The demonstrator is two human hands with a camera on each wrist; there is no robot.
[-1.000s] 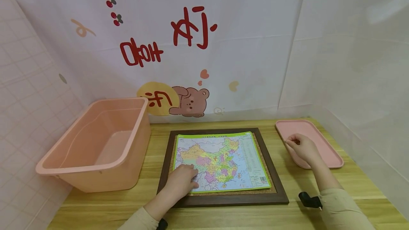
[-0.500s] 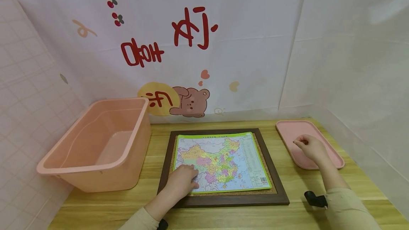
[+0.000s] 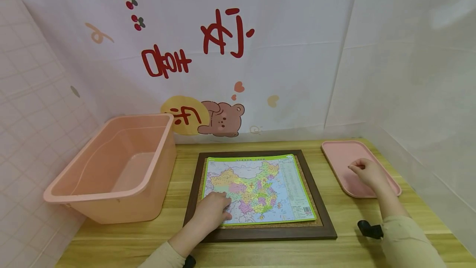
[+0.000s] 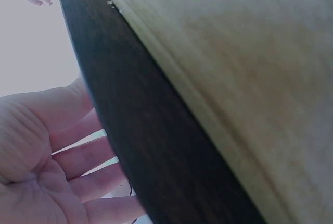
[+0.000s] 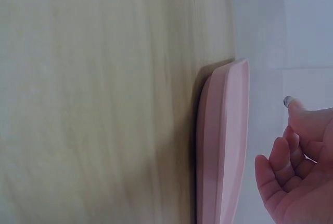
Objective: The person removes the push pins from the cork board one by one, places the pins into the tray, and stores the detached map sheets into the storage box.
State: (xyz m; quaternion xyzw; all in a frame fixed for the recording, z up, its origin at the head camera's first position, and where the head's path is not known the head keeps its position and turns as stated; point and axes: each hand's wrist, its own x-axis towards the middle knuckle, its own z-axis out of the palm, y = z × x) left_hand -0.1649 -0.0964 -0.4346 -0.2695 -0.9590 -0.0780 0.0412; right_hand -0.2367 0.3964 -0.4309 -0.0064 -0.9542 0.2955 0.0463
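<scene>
A map of China point(image 3: 256, 191) with a green border lies on a cork board point(image 3: 314, 221) in a dark brown frame point(image 3: 260, 233). My left hand point(image 3: 213, 211) rests on the map's lower left, its wrist crossing the frame. In the left wrist view its palm point(image 4: 31, 151) and fairly straight fingers show along the dark frame. My right hand point(image 3: 367, 173) is raised over the pink tray point(image 3: 336, 152), its thumb and fingertips pinching a small silvery round thing point(image 5: 287, 101). Its other fingers curl in loosely in the right wrist view.
A deep pink plastic tub point(image 3: 156, 185) stands at the left. The wooden table point(image 3: 174, 239) meets a printed white cloth point(image 3: 290, 73) behind and at the sides. A black wrist device point(image 3: 369, 229) hangs by the right sleeve.
My right hand has moved right, from the tray's left edge to above the middle of the tray, pinching throughout. The left hand and the map have stayed put.
</scene>
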